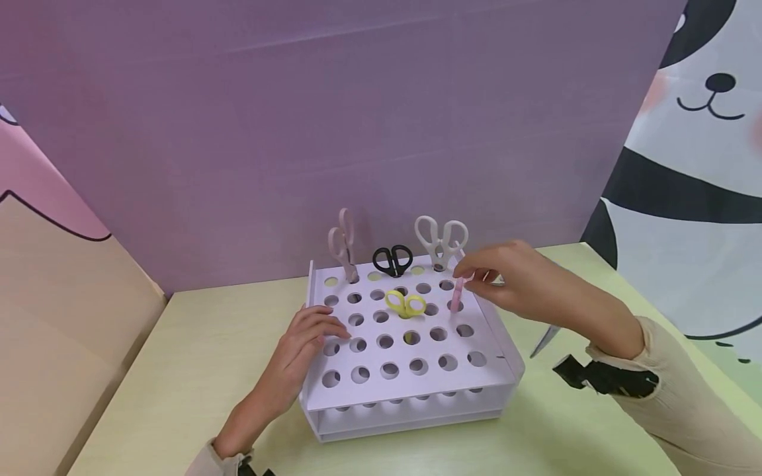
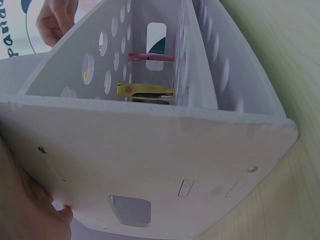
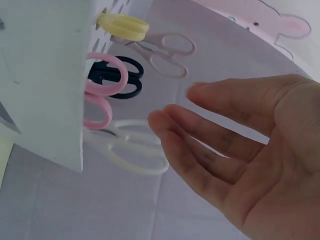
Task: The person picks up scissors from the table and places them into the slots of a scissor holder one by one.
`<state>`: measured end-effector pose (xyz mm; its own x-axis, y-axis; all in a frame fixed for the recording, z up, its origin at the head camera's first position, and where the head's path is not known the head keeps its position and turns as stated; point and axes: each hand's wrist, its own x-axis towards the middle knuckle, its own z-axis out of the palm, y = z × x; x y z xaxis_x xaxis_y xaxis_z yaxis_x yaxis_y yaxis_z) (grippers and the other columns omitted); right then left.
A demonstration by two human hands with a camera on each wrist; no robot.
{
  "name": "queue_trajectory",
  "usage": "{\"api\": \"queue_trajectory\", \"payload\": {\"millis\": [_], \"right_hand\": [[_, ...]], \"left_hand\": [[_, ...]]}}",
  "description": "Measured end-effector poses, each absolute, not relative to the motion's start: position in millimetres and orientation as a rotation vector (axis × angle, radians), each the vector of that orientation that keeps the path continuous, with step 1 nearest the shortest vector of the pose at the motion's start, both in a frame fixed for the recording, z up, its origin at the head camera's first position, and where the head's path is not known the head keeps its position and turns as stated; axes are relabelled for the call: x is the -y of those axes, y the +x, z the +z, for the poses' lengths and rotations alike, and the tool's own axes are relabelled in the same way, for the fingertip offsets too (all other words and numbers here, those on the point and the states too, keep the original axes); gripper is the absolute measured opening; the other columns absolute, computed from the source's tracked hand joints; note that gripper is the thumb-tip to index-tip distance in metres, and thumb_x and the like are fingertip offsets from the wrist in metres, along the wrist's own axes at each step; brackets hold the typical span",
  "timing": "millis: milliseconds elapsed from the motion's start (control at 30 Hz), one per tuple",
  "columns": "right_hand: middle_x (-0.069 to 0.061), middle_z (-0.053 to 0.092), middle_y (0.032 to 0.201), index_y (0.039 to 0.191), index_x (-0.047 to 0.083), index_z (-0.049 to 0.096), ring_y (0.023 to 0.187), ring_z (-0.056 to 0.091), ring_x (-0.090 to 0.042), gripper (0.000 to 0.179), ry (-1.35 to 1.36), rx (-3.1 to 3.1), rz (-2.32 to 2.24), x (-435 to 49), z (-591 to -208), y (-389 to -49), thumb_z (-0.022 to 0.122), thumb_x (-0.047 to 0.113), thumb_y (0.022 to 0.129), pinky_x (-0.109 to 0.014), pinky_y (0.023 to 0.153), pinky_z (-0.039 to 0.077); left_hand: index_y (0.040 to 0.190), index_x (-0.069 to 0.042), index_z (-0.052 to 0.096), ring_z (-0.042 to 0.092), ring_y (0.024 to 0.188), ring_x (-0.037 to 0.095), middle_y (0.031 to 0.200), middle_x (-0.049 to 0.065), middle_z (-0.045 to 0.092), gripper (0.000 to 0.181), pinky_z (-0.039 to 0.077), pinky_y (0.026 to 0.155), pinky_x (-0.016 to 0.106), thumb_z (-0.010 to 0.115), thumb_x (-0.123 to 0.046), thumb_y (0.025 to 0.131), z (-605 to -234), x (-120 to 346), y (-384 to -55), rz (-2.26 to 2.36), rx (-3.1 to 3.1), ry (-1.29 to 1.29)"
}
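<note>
A white rack (image 1: 375,392) with rows of round holes stands on the table. My left hand (image 1: 306,347) rests on its left edge, fingers lying on the top board. Pink scissors (image 1: 456,297) stand upright in a hole near the right side. Just above them is my right hand (image 1: 513,277); in the right wrist view its thumb and fingers are apart, with nothing between them, clear of the pink handles. Yellow scissors (image 1: 406,311) sit near the middle. Along the back row stand pale pink scissors (image 1: 347,254), black scissors (image 1: 393,270) and white scissors (image 1: 439,254).
On the table (image 1: 208,370), right of the rack, lies a pointed metallic thing (image 1: 544,342), partly hidden by the right forearm. A purple backdrop (image 1: 357,132) rises behind the rack. A panda picture (image 1: 684,198) covers the right side.
</note>
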<state>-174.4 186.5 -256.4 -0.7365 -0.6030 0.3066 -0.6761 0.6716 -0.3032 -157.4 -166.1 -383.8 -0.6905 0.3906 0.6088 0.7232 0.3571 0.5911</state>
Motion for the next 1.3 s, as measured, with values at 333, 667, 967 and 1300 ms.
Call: {"api": "queue_trajectory", "payload": {"millis": [333,667,967,1300], "right_hand": [[0.006,0.072,0.098,0.103,0.013,0.075,0.081,0.068,-0.006,0.024,0.964,2.568,0.640,-214,-270,-167,0.073,-0.002,0.085,-0.028,0.071,0.059],[0.006,0.073,0.097,0.102,0.014,0.075,0.078,0.067,-0.003,0.024,0.827,2.491,0.628,-241,-288,-166,0.077,0.000,0.082,-0.017,0.070,0.056],[0.001,0.073,0.091,0.099,0.008,0.074,0.076,0.070,-0.015,0.016,0.706,2.530,0.573,-259,-305,-182,0.074,0.001,0.084,-0.029,0.066,0.059],[-0.017,0.072,0.092,0.109,-0.001,0.067,0.058,0.065,-0.013,0.019,0.495,2.745,0.649,-283,-323,-198,0.065,0.005,0.092,-0.027,0.047,0.053]], "left_hand": [[0.104,-0.013,0.071,0.047,0.128,0.028,0.113,-0.002,0.067,0.035,0.028,0.113,0.038,0.040,0.002,0.097,-384,164,-157,-1.262,2.260,-0.959],[0.104,-0.013,0.071,0.047,0.128,0.029,0.113,-0.002,0.068,0.035,0.026,0.115,0.041,0.040,0.002,0.097,-383,165,-157,-1.257,2.263,-0.959],[0.105,-0.014,0.071,0.045,0.130,0.026,0.114,-0.001,0.067,0.035,0.026,0.115,0.038,0.040,0.001,0.098,-383,167,-158,-1.250,2.295,-0.949],[0.105,-0.013,0.071,0.046,0.129,0.027,0.114,0.000,0.067,0.035,0.028,0.113,0.039,0.040,0.001,0.098,-385,167,-159,-1.242,2.286,-0.970]]}}
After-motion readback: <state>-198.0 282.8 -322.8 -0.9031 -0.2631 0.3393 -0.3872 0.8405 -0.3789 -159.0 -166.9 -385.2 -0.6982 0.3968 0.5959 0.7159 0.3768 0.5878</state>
